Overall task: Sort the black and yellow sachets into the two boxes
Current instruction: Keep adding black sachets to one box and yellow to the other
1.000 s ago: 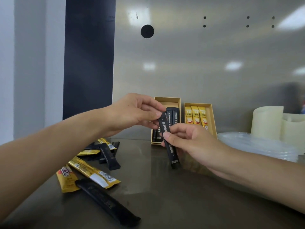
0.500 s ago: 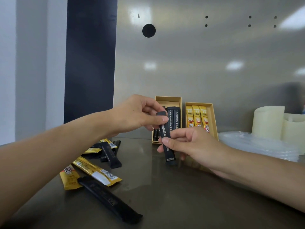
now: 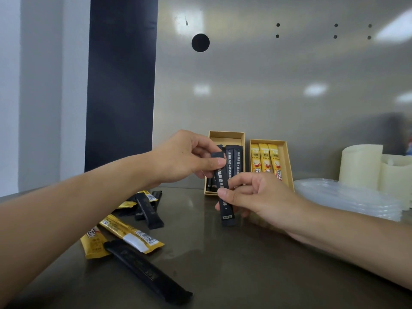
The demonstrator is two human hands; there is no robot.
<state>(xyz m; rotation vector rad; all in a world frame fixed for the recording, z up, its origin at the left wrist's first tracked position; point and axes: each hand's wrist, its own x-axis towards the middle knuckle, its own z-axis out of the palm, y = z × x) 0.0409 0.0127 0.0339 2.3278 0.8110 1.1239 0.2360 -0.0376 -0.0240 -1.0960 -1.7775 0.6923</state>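
Note:
A black sachet (image 3: pixel 225 208) stands almost upright above the table, in front of the left box (image 3: pixel 226 136). My left hand (image 3: pixel 185 158) pinches its top end and my right hand (image 3: pixel 256 195) pinches its middle. The left box leans against the back wall and holds black sachets (image 3: pixel 234 159). Beside it, the right box (image 3: pixel 283 161) holds three yellow sachets (image 3: pixel 265 159). On the table at the left lie loose sachets: a long black one (image 3: pixel 145 270), a yellow one (image 3: pixel 131 235), another yellow one (image 3: pixel 92 241) and a mixed heap (image 3: pixel 145 206).
Clear plastic lids (image 3: pixel 347 197) are stacked at the right, with cream cylinders (image 3: pixel 361 166) behind them. A steel back wall (image 3: pixel 267 85) stands close behind the boxes. A dark panel (image 3: pixel 120 85) rises at the left.
The black sachet has turned from slanted to nearly upright and risen slightly between both hands. My left hand now grips its top end.

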